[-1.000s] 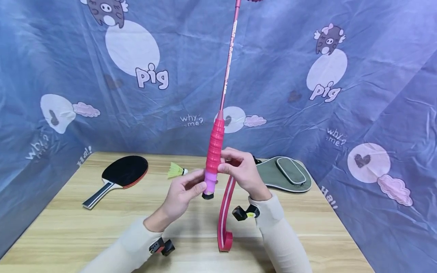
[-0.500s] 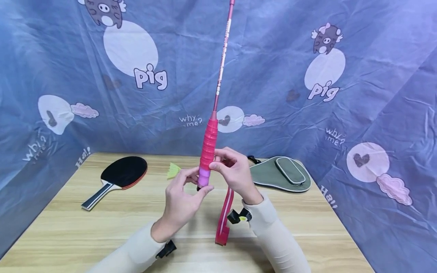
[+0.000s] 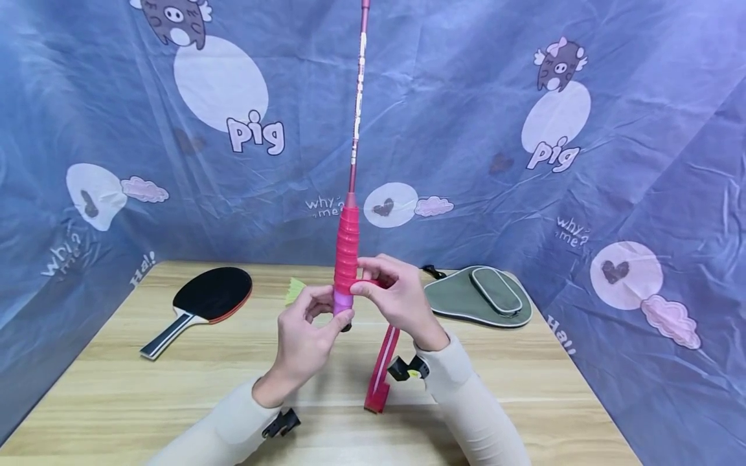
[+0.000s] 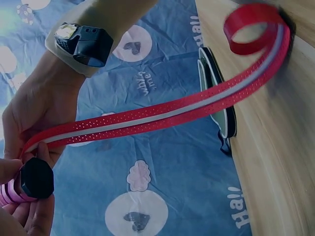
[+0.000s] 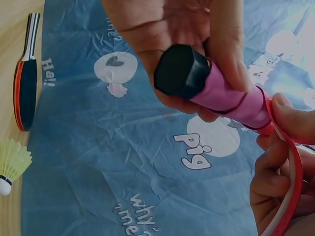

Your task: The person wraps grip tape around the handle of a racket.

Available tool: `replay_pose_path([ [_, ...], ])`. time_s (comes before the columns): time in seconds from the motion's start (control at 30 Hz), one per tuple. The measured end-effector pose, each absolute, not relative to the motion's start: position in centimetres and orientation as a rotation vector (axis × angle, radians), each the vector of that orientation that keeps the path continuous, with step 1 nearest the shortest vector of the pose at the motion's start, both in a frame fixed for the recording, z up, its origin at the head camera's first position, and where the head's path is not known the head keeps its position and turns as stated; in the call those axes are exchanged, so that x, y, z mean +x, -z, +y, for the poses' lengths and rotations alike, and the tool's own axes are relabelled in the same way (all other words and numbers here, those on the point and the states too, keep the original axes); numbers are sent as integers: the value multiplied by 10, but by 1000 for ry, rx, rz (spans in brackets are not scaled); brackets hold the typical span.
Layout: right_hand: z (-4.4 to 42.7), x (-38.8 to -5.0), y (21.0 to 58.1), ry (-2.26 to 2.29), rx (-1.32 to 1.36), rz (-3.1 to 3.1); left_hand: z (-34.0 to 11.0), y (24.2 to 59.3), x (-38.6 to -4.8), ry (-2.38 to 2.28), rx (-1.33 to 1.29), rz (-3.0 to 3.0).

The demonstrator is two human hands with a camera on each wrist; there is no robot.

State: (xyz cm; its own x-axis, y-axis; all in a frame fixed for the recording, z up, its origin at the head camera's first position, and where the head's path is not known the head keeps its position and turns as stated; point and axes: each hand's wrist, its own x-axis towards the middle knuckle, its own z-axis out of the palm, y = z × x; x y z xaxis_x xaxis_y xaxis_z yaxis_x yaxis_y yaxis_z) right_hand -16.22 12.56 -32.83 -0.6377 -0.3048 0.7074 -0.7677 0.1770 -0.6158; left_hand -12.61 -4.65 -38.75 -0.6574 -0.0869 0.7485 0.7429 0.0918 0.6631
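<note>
A badminton racket (image 3: 348, 243) stands nearly upright in the head view, handle down, its head beyond the frame's top. Red grip tape winds round the upper handle in overlapping turns. Below them shows a pink-purple section (image 5: 221, 91), ending in a black butt cap (image 5: 179, 71). My left hand (image 3: 305, 340) holds that lower section between thumb and fingers. Beside the lowest red turn, my right hand (image 3: 402, 294) pinches the tape. The loose length of grip tape (image 4: 147, 120), with a pale strip down its middle, hangs from the right hand to a curled end.
On the wooden table (image 3: 175, 401) a black table tennis bat (image 3: 214, 294) lies at the left. Behind my left hand is a yellow shuttlecock (image 5: 12, 160), partly hidden in the head view. A green bat case (image 3: 466, 301) lies at the right. Patterned blue cloth surrounds the table.
The racket has shifted left and become more upright. My left hand loosened its thumb half a second ago and now grips the lower handle again. The tape's hanging end moved slightly left and up.
</note>
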Motion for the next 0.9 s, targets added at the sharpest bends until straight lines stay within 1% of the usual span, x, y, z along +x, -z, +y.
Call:
replay_pose_path([
  [0.27,132,-162,326,-1526,1000,-2066,-47,385,-124,1727,-680,-1729],
  [0.53,136,-157,322,-1629,1030,-2072,-46,385,-120,1863,-797,-1657],
  [0.7,138,-152,323,-1662,1044,-2051,-46,384,-112,1927,-804,-1681],
  [0.9,138,-151,323,-1687,1079,-2021,-48,382,-113,1946,-827,-1677],
])
